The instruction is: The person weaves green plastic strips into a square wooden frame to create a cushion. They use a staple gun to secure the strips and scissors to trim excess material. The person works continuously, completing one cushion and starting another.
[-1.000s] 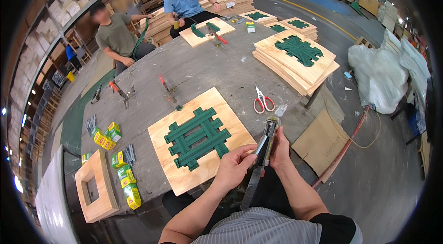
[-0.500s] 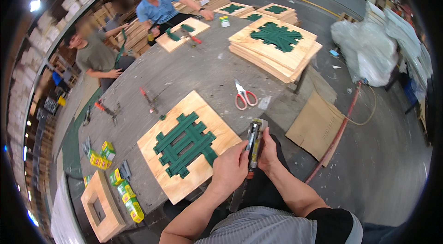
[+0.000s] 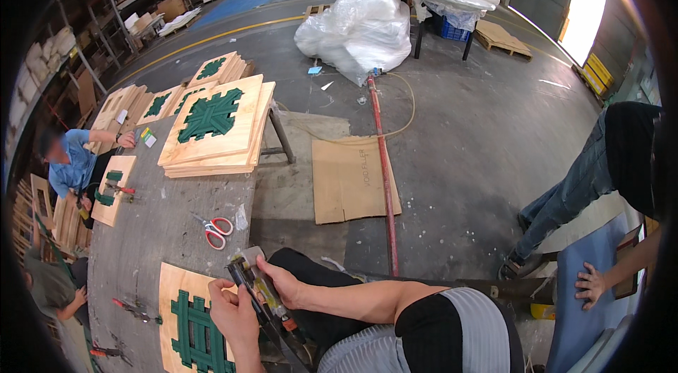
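Above my lap I hold a staple gun (image 3: 263, 297), a black and silver tool with a long magazine. My right hand (image 3: 284, 284) is wrapped round its body. My left hand (image 3: 235, 311) pinches at the magazine side; whether a small piece is between those fingers is hidden. Left of my hands, a plywood board (image 3: 167, 295) with woven green webbing (image 3: 194, 334) lies on the table, partly cut off by the lower edge. Scissors (image 3: 215, 230) with red and white handles lie beyond the staple gun.
A stack of plywood boards (image 3: 212, 136) with green webbing stands at the table's far end. Pliers-like tools (image 3: 134, 309) lie at left. Two co-workers (image 3: 70, 161) sit across the table; another person (image 3: 600, 168) is at right. A red hose (image 3: 385, 182) crosses flat cardboard (image 3: 346, 189).
My view has swung to the right, so the table and boards now sit further left. Both hands stay on the staple gun. The person at right has come into view.
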### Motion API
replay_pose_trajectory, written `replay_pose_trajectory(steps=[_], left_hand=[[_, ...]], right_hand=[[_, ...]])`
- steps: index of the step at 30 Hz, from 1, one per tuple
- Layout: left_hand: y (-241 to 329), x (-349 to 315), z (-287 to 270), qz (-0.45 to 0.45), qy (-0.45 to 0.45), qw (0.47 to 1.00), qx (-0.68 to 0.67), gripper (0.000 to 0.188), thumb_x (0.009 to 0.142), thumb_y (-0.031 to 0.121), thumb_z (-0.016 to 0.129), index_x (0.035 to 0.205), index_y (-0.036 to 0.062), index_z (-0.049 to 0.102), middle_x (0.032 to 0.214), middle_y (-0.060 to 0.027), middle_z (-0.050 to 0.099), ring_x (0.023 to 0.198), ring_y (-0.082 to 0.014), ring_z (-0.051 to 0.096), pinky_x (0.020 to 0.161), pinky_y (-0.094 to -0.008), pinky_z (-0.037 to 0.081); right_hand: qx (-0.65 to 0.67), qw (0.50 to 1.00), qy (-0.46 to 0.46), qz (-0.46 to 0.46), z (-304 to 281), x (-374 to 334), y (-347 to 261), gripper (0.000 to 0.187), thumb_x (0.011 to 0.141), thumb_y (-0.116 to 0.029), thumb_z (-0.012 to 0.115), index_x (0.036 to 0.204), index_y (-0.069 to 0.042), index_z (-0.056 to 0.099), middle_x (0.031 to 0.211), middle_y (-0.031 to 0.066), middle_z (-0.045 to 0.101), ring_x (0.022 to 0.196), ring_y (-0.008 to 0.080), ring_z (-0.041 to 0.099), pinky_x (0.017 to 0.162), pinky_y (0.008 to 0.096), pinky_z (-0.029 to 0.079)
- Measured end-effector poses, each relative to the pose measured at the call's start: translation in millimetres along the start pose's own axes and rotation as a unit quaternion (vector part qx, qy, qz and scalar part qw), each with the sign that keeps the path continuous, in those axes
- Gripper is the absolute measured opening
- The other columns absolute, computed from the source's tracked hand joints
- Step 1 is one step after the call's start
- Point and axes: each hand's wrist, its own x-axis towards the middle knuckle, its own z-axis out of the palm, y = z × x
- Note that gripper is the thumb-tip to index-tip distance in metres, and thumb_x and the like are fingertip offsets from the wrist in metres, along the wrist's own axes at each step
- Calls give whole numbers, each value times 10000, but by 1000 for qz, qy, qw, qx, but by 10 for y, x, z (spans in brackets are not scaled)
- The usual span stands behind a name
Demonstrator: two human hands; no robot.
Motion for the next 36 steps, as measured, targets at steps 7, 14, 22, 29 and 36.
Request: replay_pose_trajectory(steps=[7, 14, 22, 29, 36], left_hand=[[-384, -469, -201, -98, 48, 948, -299, 168, 1066, 121, 570, 1217, 58, 532, 862, -21, 611, 776, -82, 586, 656, -251, 487], [-548, -1362, -102, -219, -165, 949, -157, 572, 1013, 250, 685, 1466, -25, 471, 1273, -129, 653, 1203, -192, 598, 1047, -343, 471], [-607, -1131, -6, -90, 85, 990, -69, 403, 1035, 250, 635, 1314, -38, 594, 1228, -181, 663, 1146, -238, 635, 1000, -346, 488], [-458, -1078, -30, -200, 61, 958, -194, 389, 1035, 287, 647, 1221, -54, 612, 1004, -182, 713, 933, -194, 682, 848, -359, 536], [-700, -910, 34, -170, 85, 933, -306, 350, 1078, 264, 594, 1252, -39, 612, 1139, -123, 692, 1076, -159, 638, 925, -315, 506]], right_hand=[[2, 994, 113, -7, 134, 35, -89, 637, 1030, -689, 455, 1196, -102, 637, 892, 68, 662, 744, 227, 650, 702, 393, 553], [-80, 984, 159, -11, 278, 148, 13, 627, 1074, -658, 368, 1011, -94, 636, 776, 37, 635, 675, 174, 621, 652, 353, 538], [-274, 952, 112, 79, 364, -32, 454, 592, 1122, -566, 346, 999, -71, 647, 769, 17, 632, 635, 123, 593, 593, 287, 494], [-338, 940, 34, -37, 307, -214, 636, 490, 1150, -471, 348, 1144, -73, 634, 913, 4, 626, 777, 85, 558, 691, 242, 474], [-317, 947, 49, -3, 360, 6, 472, 428, 1135, -458, 423, 1173, -67, 591, 898, 18, 630, 777, 111, 609, 697, 274, 520]])
